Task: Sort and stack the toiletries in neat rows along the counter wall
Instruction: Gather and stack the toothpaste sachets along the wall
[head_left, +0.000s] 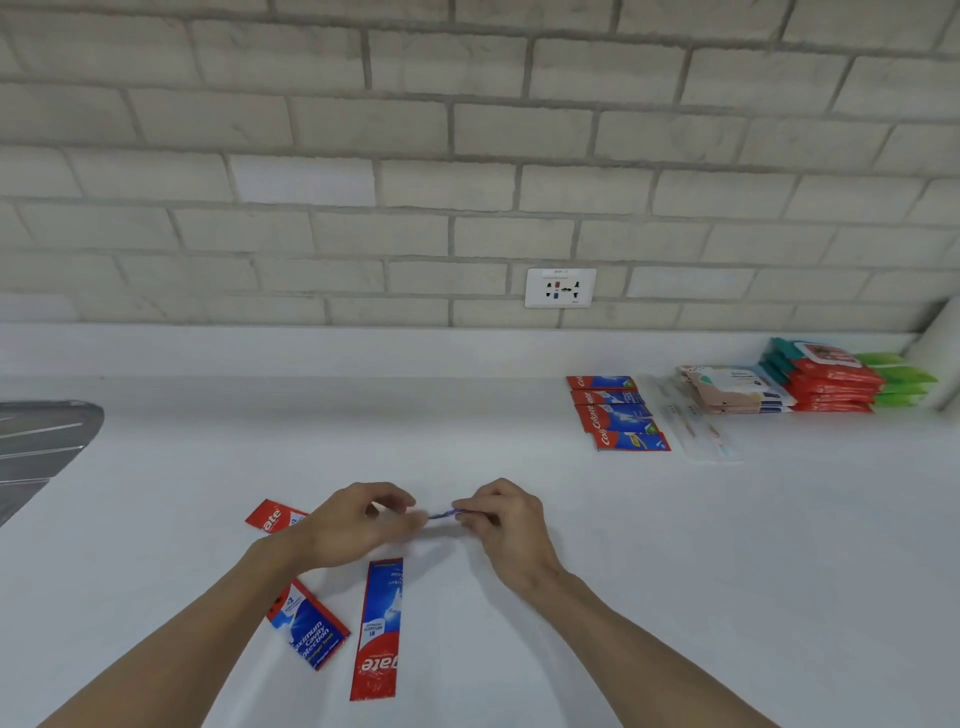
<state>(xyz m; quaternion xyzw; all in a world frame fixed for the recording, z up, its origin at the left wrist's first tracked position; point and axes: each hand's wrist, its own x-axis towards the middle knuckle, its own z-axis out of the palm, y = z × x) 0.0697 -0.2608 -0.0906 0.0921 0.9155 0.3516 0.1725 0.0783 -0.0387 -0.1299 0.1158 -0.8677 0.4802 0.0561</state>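
Both hands meet over the white counter (675, 545). My left hand (358, 525) and my right hand (501, 519) each pinch an end of a thin toothpaste sachet (441, 515), seen edge-on between them. Three loose red-and-blue toothpaste sachets lie near my left arm: one (272, 515) behind the left hand, one (311, 631) partly under the forearm, one (379, 629) lengthwise below the hands. At the back right a row of overlapping toothpaste sachets (618, 413) lies by the wall.
Beside the row lie clear-wrapped toothbrushes (696, 426), a stack of beige packs (737, 395), red-and-teal wipe packs (826, 376) and green packs (904, 384). A wall socket (560, 287) sits in the brick wall. A metal sink drainer (36, 447) is at the left edge.
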